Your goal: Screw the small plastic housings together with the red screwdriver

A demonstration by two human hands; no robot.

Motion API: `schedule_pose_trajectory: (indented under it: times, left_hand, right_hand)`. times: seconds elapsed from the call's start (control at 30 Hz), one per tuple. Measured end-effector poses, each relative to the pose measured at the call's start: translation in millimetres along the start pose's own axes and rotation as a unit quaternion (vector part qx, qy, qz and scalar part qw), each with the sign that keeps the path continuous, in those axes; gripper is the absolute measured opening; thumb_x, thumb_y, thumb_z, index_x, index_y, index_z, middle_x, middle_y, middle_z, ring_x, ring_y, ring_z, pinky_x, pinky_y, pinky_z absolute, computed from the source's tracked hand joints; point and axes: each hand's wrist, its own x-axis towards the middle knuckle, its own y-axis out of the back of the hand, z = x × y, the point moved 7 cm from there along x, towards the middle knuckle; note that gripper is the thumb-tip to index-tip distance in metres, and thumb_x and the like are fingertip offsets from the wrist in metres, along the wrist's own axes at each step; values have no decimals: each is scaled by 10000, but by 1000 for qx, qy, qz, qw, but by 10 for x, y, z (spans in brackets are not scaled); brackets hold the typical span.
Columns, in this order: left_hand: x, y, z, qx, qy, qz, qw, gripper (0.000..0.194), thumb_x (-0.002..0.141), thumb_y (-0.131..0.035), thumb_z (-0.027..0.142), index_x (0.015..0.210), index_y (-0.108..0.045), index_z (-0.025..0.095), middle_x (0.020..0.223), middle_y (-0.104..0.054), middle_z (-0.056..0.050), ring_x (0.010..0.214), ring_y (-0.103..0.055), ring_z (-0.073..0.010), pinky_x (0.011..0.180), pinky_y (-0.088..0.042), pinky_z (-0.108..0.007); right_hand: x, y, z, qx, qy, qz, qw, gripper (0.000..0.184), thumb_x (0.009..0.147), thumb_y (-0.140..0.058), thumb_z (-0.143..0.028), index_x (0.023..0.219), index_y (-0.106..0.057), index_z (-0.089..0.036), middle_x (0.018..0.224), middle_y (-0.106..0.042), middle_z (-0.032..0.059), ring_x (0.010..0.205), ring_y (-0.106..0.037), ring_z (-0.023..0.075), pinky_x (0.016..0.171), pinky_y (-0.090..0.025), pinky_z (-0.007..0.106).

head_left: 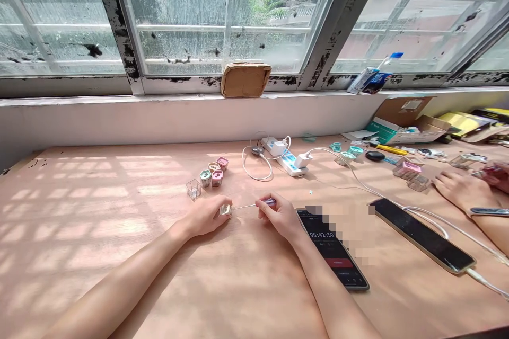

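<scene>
Sunlit wooden-looking table (159, 286), white ledge (167, 97), grimy barred windows (191, 26), perhaps greenery outside

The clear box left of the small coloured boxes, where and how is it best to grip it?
Pinch the clear box by two opposite side walls, near the upper edges, probably best from above and its left: the walls look flat, and the coloured boxes stand close on its right.

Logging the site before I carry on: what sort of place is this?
Probably a small indoor workroom: a long wooden table under barred windows, a power strip on it, and a second person's hands working farther along the table.
</scene>
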Motion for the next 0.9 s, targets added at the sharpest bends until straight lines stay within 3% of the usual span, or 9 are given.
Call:
schedule_pose_trajectory:
  times: [0.13, 0.4, 0.53, 0.67, 0.77, 0.9]
  left_hand:
    - [2, -1, 7, -9, -6, 5, 1000, 269, 928, -596, 273, 1196, -600, 247, 1154, -729, -13, 929, -713, -191, 780, -526, -285]
    - [-2, -41, -33, -26, -7, 2, 1000, 284, 926, -599, 275, 1208, -590, 242, 1202, -718, -43, 1080, -700, -223, 912, -542, -321]
    - [-17, 1, -5, -56, -47, 61, 995, 274, 924, -604, 253, 1197, -584, 229, 1291, -681, -82, 1139, -685, -222, 979, -546, -349]
    - [-30, 355, 31, -80, -108, 170, 976, 197, 957, -583, 262, 1146, -590, 206, 1308, -660, -139, 1221, -644, -233, 1006, -546, -392]
    - [-38, 747, -79, -48, -109, 243, 963, 212, 968, -593, 298, 1159, -606, 207, 1328, -636, -142, 1172, -656, -223, 896, -583, -348]
    - [-57, 1055, -382, -3, -50, 252, 966, 246, 955, -636, 388, 1140, -627, 226, 1075, -717, -59, 916, -685, -169, 819, -579, -314]
  right_hand:
    - [22, -25, 81, 58, -12, 25, 998, 471, 760, -733, -646, 773, -563, -208, 538, -599, -17, 410, -513, 127, 380, -407, 239]
    - [52, 52, 108, 95, 29, 106, 989, 389, 785, -743, -549, 748, -564, -207, 500, -579, -22, 389, -480, 117, 369, -360, 237]
    - [51, 179, 160, 114, 50, 168, 978, 341, 809, -730, -500, 753, -560, -210, 496, -563, -30, 392, -472, 116, 369, -347, 234]
    - [27, 264, 195, 110, 56, 208, 970, 330, 812, -725, -491, 765, -558, -211, 509, -571, -30, 402, -485, 119, 369, -351, 232]
    - [13, 276, 180, 103, 55, 220, 968, 348, 792, -733, -506, 748, -564, -205, 493, -570, -30, 388, -476, 115, 365, -349, 232]
    - [25, 250, 158, 99, 47, 217, 970, 360, 773, -738, -515, 722, -570, -200, 469, -562, -31, 370, -457, 107, 358, -335, 228]
